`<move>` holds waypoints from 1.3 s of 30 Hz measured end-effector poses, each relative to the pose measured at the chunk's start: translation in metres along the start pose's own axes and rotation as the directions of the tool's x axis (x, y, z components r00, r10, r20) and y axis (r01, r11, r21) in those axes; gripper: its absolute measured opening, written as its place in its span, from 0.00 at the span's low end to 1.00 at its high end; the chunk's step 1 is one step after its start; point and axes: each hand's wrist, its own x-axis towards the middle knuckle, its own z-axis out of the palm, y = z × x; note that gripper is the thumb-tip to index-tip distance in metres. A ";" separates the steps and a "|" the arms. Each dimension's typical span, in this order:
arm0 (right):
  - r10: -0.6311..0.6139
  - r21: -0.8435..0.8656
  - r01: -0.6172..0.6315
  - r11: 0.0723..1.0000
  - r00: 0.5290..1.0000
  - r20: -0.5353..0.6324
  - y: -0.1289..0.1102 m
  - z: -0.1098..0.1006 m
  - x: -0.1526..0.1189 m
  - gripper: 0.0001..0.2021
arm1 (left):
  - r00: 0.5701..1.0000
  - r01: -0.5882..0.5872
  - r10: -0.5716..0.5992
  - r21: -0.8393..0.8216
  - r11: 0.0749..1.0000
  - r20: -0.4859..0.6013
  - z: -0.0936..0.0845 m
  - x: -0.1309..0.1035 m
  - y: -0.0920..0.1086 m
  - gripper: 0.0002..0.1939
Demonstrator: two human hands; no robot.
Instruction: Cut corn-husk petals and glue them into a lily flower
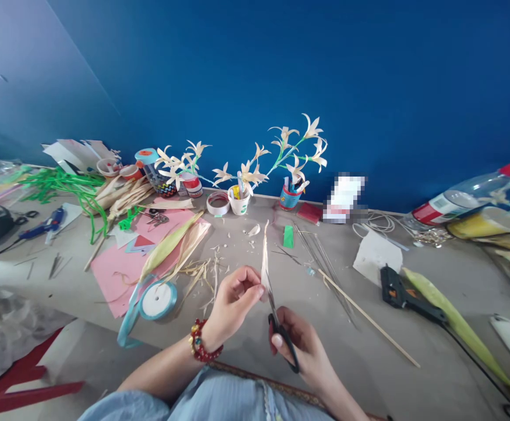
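The scissors (286, 341) combine metal and smooth plastic; the strip (265, 257) looks dry and papery, the counter (246, 348) matt.

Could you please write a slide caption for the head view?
Left hand holds a pale strip; right hand holds black-handled scissors at its edge, before pale flowers.

Soft light, left-hand glare, seemingly blurry outer edges.

looks like a craft workshop. shows a ribbon spool (158, 300) on a table (369, 368), pink paper (106, 280) beside the spool, a glue gun (393, 289) far right of it, artificial flowers (197, 150) behind it.
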 end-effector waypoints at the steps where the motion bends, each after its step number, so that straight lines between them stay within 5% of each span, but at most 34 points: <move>1: -0.002 -0.004 0.002 1.000 1.000 -0.004 0.001 0.000 0.000 0.28 | 1.000 -0.004 0.004 -0.002 1.000 0.000 0.000 0.000 0.000 0.09; 19: -0.039 -0.003 0.039 0.999 0.999 0.013 0.011 0.001 -0.002 0.28 | 0.999 -0.021 0.014 -0.142 0.990 -0.050 0.001 0.000 -0.008 0.08; 39: -0.080 -0.020 0.080 0.997 0.996 -0.030 0.016 0.008 0.001 0.26 | 0.987 -0.101 0.086 -0.114 0.988 -0.132 0.007 0.000 -0.009 0.10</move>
